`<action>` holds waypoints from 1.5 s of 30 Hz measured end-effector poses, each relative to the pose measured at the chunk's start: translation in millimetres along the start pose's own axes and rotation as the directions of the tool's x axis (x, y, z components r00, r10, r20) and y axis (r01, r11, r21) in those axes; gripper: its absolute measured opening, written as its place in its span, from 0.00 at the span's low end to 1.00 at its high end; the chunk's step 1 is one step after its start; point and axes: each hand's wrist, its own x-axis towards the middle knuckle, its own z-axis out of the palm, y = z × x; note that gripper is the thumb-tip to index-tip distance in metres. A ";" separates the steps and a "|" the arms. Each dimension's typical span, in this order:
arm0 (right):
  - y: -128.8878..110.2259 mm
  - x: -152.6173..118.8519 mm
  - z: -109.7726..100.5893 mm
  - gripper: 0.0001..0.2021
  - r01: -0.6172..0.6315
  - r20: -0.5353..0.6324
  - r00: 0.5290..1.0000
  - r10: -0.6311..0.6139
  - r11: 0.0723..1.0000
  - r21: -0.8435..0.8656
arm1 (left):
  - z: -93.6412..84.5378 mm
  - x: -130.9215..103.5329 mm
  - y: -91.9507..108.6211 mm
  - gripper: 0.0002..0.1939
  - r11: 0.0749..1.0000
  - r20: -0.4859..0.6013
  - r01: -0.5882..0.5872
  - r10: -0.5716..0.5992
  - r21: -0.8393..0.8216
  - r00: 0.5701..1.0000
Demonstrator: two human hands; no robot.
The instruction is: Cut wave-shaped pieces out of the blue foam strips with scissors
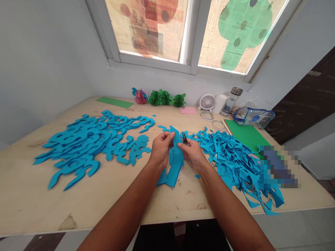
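Over the middle of the table, my left hand (160,148) is closed on a piece of blue paper (178,158), thumb on top. My right hand (194,154) is closed around a pair of scissors (185,138), whose dark blades point away from me; its thumb touches the paper's right edge. The scissors' handles are hidden in the hand. Left of my hands lie piles of curvy blue paper cutouts (89,134). A heap of blue paper scraps (230,153) spreads out to the right.
Green sheets (244,134) lie behind the scraps, beside a blurred patch. Along the wall stand folded green paper figures (159,98), a pink paper figure (141,97), a small white fan (207,102), a bottle (231,101) and a clear pouch (253,118). A green strip (114,102) lies back left.
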 end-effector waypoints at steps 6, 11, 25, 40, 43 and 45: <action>1.8 6.0 -5.1 0.18 0.086 -0.176 0.981 -0.079 0.996 0.032 | -2.6 0.5 0.0 0.15 0.993 0.084 0.032 -0.042 0.112 0.996; 0.9 7.7 -7.4 0.18 0.108 -0.218 0.971 -0.094 0.993 0.052 | -3.3 -0.1 -1.2 0.12 0.977 0.154 0.064 -0.097 0.204 0.983; -0.4 2.9 -5.1 0.21 0.144 -0.095 0.986 -0.135 0.985 0.092 | -3.0 1.7 2.3 0.14 0.998 -0.009 0.048 -0.048 0.034 0.999; 5.4 -2.8 6.2 0.25 0.059 0.037 0.998 -0.060 0.998 0.035 | -0.6 2.0 -1.8 0.14 0.984 -0.088 -0.025 0.010 -0.176 0.996; 4.4 -3.7 7.1 0.25 0.065 0.045 0.997 -0.065 0.998 0.002 | 1.4 -0.3 -3.7 0.13 0.987 -0.056 -0.024 0.015 -0.160 0.998; 4.0 -3.9 7.2 0.25 0.070 0.041 0.997 -0.069 0.998 -0.009 | 2.8 -1.6 -5.5 0.13 0.988 -0.047 -0.033 0.026 -0.151 0.999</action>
